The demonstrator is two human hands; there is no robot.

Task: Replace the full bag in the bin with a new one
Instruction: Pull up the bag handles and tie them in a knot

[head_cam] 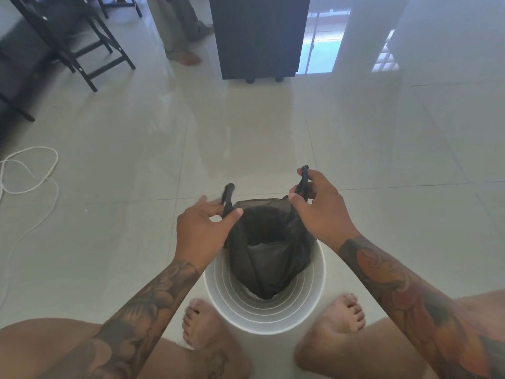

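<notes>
1. My left hand [203,229] pinches the left handle [228,196] of the black bag [269,258] between thumb and fingers, clamped on it.
2. My right hand [321,209] grips the right handle [303,183] the same way, thumb and fingers closed round the strap, held a little higher than the left one.
3. The bag hangs open between my hands; its mouth is spread wide and its lower part drops inside the white bin [263,310].
4. The bag's bottom tip lies low within the bin, against the ribbed inner wall on the side nearest me; I cannot tell whether it reaches the bin's bottom.
5. The bin stands on the tiled floor [246,138] between my bare feet, my left foot [198,322] just beside its rim and my right foot [336,324] just beside the other side.
6. Across the floor, a dark cabinet [259,36] stands at the far edge.
7. Dark chairs [82,42] stand at the far left corner.
8. A white cord [30,170] lies looped on the floor near the left edge.
9. Another person's legs and bare feet [188,57] show beside the cabinet, left of it.
</notes>
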